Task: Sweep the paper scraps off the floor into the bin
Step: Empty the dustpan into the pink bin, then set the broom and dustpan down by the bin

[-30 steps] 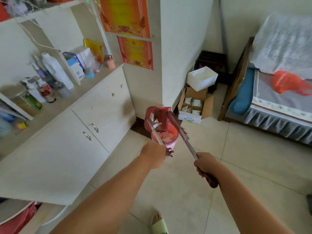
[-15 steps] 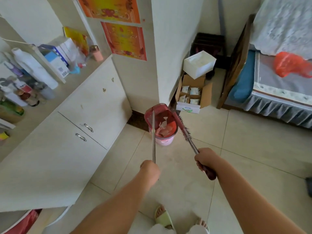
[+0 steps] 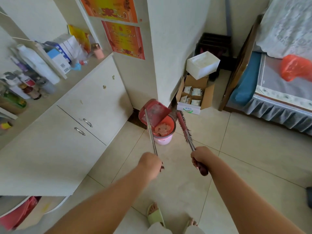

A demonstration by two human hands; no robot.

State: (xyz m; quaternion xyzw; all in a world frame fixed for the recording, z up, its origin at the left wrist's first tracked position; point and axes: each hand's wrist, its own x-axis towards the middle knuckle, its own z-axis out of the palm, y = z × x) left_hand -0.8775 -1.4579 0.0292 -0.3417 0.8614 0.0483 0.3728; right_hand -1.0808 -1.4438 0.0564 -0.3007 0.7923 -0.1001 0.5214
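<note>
A pink bin (image 3: pixel 163 140) with a red liner stands on the floor by the wall corner, with paper scraps (image 3: pixel 162 129) lying inside it. My left hand (image 3: pixel 150 162) grips the metal handle of a red dustpan (image 3: pixel 156 111), which is tipped over the bin's left rim. My right hand (image 3: pixel 201 157) holds the dark red grip of a broom (image 3: pixel 184 127); its brush head hangs just right of the bin, apart from the dustpan.
A white cabinet (image 3: pixel 67 129) with two handles fills the left side. An open cardboard box (image 3: pixel 194 97) and a white box (image 3: pixel 202 64) sit behind the bin. A bed (image 3: pixel 273 92) stands at right. My sandalled feet (image 3: pixel 155 215) are on the tiles.
The broom has swung away to the right of the bin. The dustpan has tilted up over the bin's left rim, and scraps now show in the bin. My view has tilted further down.
</note>
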